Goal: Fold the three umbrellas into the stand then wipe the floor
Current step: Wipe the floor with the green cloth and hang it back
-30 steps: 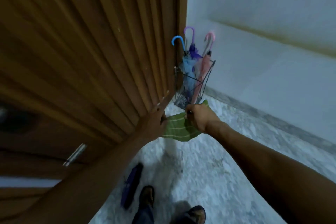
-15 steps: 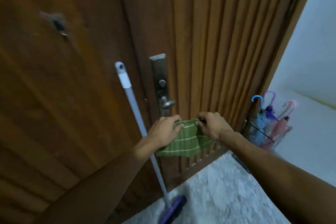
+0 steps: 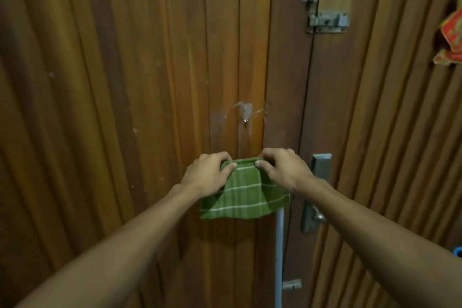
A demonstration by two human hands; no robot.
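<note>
Your view has lifted from the floor corner to the door; stand and umbrellas are now out of sight, so the wiping looks finished. Both hands hold the green cloth [image 3: 243, 195] up, left hand [image 3: 208, 174] and right hand [image 3: 281, 170] fingers pinching its top edge below the hook [image 3: 246, 120] on the wooden door [image 3: 150, 82].

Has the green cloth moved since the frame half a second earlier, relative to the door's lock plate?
Yes. The green cloth, gripped by both hands, was to the right of the lock plate then; now it hangs to its left.
</note>
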